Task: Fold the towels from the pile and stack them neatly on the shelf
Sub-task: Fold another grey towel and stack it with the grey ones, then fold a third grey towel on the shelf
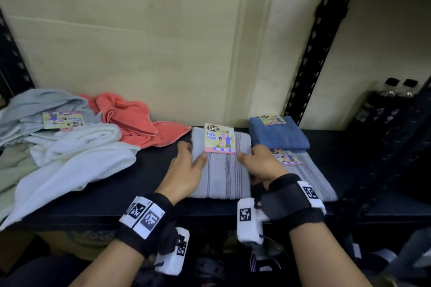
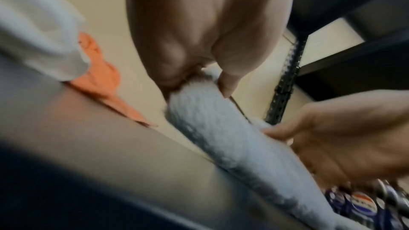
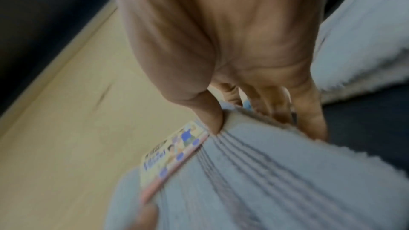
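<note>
At centre of frame, on shelf (image 1: 98, 196): folded striped towel (image 1: 221, 175) pinched at both side edges by left hand (image 1: 186, 170) and right hand (image 1: 258, 165). Step: placement. Next move likely: square against neighbouring folded towel (image 1: 310, 172), release.

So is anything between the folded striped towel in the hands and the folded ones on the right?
Nothing visible. Left hand and right hand grip the striped towel, which already abuts the other striped towel, blue towel behind.
</note>
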